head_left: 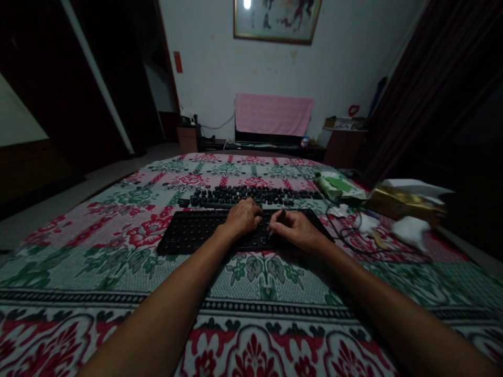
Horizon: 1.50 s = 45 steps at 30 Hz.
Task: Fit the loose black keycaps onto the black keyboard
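A black keyboard [192, 230] lies in front of me on the patterned cloth, most of its keycaps off and small studs showing in rows. My left hand [243, 215] rests over its middle with the fingers curled down; what they grip, if anything, is hidden. Just to the right, my right hand [295, 226] pinches a slim dark stick-like tool [282, 214], its lower end pointing down at the keys. Near that end a key position with a pale outline [263, 240] shows. Behind the keyboard lie many loose black keycaps [236, 195] in a long pile.
A black cable [346, 243] loops on the cloth right of the keyboard. Beyond it are crumpled white tissues [411, 230], a green-and-white pack [341, 186] and a gold tissue box [404, 201]. The floral cloth [137, 272] covers the whole surface.
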Tool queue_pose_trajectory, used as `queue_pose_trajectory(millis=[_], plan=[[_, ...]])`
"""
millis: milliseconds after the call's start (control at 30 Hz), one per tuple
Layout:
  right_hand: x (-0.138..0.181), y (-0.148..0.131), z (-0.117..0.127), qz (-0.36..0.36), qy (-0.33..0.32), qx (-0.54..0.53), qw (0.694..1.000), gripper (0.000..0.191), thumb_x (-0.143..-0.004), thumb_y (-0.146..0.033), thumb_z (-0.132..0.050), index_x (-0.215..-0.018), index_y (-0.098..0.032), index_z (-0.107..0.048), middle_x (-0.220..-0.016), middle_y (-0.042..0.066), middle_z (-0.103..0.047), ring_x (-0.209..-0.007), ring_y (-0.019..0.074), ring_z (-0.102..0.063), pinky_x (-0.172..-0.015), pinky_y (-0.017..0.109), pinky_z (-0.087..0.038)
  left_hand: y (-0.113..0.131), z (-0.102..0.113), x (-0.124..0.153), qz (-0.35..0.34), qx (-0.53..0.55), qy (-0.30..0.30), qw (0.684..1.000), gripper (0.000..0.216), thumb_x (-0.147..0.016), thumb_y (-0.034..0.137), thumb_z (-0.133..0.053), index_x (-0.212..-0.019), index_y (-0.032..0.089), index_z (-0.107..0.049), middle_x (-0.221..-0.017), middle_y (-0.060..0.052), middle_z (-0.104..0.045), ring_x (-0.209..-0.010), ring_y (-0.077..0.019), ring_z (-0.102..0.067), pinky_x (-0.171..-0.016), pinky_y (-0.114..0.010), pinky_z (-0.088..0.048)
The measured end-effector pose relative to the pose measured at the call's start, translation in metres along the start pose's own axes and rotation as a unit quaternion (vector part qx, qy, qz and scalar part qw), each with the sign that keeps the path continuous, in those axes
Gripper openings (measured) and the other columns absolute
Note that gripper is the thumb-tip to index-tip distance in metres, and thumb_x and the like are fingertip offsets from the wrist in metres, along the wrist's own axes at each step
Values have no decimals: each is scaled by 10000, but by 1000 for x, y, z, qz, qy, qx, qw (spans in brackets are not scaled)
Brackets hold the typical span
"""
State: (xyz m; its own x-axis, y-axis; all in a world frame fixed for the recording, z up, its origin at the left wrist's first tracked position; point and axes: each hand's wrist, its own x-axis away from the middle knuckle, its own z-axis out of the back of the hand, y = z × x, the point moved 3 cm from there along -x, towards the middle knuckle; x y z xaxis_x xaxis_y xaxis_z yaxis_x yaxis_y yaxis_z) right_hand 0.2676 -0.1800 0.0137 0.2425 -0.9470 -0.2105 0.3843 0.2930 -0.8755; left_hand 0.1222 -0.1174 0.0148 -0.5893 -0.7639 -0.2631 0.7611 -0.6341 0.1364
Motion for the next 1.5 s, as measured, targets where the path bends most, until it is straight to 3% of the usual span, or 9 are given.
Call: queue_pose_trajectory(millis=[200,733,1033,1167,1333,1500], plan=[[12,-4,10,-4,9,33,999,232,-741,-384,-593,-791,-158,-578,-713,6,-587,-647,121,-545,-608,243,-443,-1,-1,1,5,10,-14,1000,297,-825,312,-481,-1066,251,-644,-1070,-60,-559,-1023,-207,-536,-871,-306,-449],[18,-12,9,72,-66,183,978,186,-805,-343,-546,-823,-165,-601,-644,-9,-574,-559,101,-495,-539,213,-389,0,-2,-1,7,-6,-18,1000,290,-819,303,-483,-1056,245,-639,-1076,-62,-544,-1029,-219,-528,-864,-316,-453],[11,1,10,1,-66,53,996,211,-785,-365,-571,-817,-157,-581,-698,-7,-565,-621,103,-516,-575,213,-421,-1,-3,-4,16,-8,-27,999,285,-815,318,-495,-1052,256,-640,-1075,-49,-545,-1030,-201,-523,-880,-292,-438],[11,2,9,-2,-88,57,994,186,-792,-349,-567,-827,-166,-579,-701,-11,-567,-613,99,-513,-572,210,-422,-1,-2,-4,14,-7,-23,1000,286,-811,305,-494,-1051,255,-642,-1058,-54,-547,-1013,-206,-533,-869,-299,-446],[14,-9,6,52,-97,148,983,173,-800,-329,-550,-836,-170,-608,-643,-24,-562,-543,85,-469,-501,189,-362,0,-1,-2,14,-6,-25,1000,294,-814,298,-488,-1065,256,-636,-1064,-59,-540,-1011,-209,-532,-864,-299,-448],[15,-18,1,108,-89,218,966,125,-783,-276,-560,-810,-182,-638,-667,-15,-584,-577,93,-474,-563,207,-367,1,0,-2,14,-12,-26,1000,286,-818,301,-482,-1052,253,-641,-1039,-59,-539,-995,-204,-534,-849,-293,-449]])
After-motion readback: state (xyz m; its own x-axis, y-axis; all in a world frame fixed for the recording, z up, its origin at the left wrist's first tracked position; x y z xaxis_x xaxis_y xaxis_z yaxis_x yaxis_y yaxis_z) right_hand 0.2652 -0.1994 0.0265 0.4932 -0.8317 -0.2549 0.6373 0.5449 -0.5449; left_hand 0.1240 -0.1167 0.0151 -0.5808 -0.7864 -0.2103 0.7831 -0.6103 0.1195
